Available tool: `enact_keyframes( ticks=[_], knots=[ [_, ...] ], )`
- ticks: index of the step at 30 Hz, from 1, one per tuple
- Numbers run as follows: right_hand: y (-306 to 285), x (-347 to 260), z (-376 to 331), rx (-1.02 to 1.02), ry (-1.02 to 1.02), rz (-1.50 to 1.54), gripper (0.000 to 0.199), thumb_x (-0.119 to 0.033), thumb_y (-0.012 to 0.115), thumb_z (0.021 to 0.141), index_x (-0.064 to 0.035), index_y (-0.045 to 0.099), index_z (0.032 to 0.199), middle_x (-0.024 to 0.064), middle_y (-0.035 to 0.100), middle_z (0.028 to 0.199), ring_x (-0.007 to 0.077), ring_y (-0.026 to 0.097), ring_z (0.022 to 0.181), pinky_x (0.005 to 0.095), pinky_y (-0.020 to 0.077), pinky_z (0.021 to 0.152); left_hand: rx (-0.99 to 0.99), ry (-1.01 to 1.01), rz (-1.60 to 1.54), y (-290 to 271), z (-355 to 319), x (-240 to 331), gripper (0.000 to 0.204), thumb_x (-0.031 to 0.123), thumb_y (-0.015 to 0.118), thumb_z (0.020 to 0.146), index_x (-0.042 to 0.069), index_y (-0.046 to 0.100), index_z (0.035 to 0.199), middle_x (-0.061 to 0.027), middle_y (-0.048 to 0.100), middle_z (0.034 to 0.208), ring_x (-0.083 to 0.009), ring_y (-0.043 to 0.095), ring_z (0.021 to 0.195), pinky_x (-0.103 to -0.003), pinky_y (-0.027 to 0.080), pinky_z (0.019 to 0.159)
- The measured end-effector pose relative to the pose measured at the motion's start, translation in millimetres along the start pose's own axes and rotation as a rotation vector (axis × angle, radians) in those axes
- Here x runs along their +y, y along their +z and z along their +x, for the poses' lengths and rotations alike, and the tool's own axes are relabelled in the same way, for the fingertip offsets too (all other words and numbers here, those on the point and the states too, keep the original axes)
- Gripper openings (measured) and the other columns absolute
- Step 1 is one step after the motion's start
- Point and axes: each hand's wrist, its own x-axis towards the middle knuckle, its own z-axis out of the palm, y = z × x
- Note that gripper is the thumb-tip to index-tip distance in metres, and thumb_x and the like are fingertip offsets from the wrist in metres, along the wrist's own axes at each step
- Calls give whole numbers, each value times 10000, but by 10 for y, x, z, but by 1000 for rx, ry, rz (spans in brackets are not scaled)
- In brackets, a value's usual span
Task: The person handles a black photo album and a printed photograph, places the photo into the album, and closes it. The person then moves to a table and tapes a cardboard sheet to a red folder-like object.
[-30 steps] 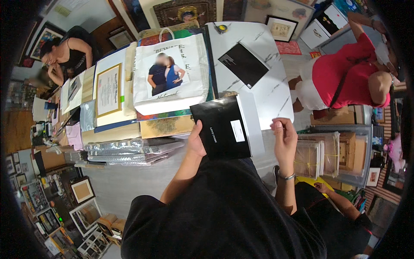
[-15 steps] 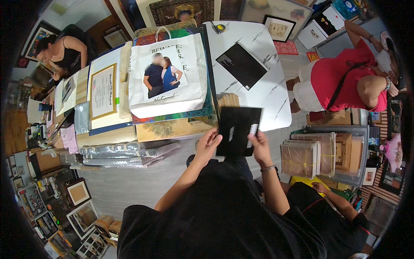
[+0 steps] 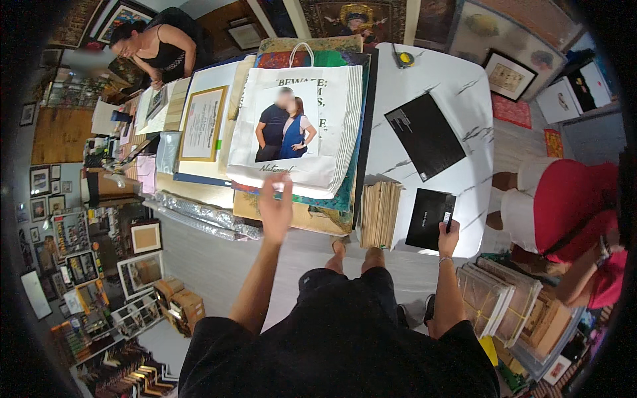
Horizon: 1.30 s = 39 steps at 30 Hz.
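Observation:
My right hand [image 3: 448, 237] pinches the right edge of a flat black packet [image 3: 423, 217], thumb on top beside its small white label. The packet is at the near edge of the white marble-patterned table [image 3: 472, 232]. In front of the lower edge of a white paper bag [image 3: 219, 169] my left hand [image 3: 275, 207] is raised, slightly blurred, with its fingers stretched out and nothing in them. A photo print of two people [image 3: 286, 142] lies on the bag. Farther back on the table is a larger black flat packet [image 3: 425, 136].
A bundle of thin wooden strips [image 3: 380, 215] lies left of the held packet. At the far table edge sits a tape measure [image 3: 403, 60]. A gold-framed certificate [image 3: 204, 124] is left of the bag. One person sits far left; another, in red [image 3: 584, 199], stands right.
The black packet has gone from between my hands to the right, onto the table's near edge. My left hand has let go and moved left toward the bag. The view has shifted.

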Motion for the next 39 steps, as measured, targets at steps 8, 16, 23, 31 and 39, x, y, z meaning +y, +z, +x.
enact_keyframes(
  ticks=[8, 16, 23, 31, 39],
  knots=[
    [378, -1947, 82, -47, -195, 170, 318, -169, 647, 941, -5, 553, 1196, 94, 566, 1090, 185, 545, 970, 310, 445, 874, 119, -332, 258, -16, 1526, -1335, 596, 385, 692, 859, -64, 540, 1220, -260, 585, 1212, -385, 573, 1123, -414, 443, 966],
    [2444, -3606, 534, -660, -251, 344, 567, -357, 638, 916, 100, 474, 1209, 290, 589, 1151, 363, 596, 1101, 444, 505, 891, 75, -426, 318, 284, 1743, -1271, 592, 394, 684, 850, -69, 576, 1202, -255, 648, 1132, -370, 634, 1069, -423, 487, 906],
    [2960, -4126, 471, -767, 134, 100, 752, -445, 692, 811, 133, 448, 1226, 321, 511, 1221, 462, 546, 1128, 487, 486, 941, 64, -426, 288, 55, 1604, -1181, 467, 359, 660, 869, -45, 651, 1104, -206, 701, 1029, -312, 676, 989, -380, 504, 868],
    [3059, -3987, 688, -873, 192, 729, 279, -70, 598, 785, 44, 596, 1040, 247, 678, 968, 355, 695, 778, 418, 552, 648, -17, -377, 195, -78, 1527, -1102, 396, 333, 640, 910, -36, 678, 1050, -183, 713, 987, -268, 684, 938, -365, 512, 842],
    [1192, -3520, 1493, -566, -178, 603, 276, 13, 536, 855, -16, 547, 1129, 46, 610, 802, 143, 596, 692, 324, 511, 609, 112, 154, 4, 738, 353, 873, 192, 111, 607, 923, -19, 637, 1061, -140, 677, 1034, -230, 631, 936, -346, 489, 847]
  ],
)
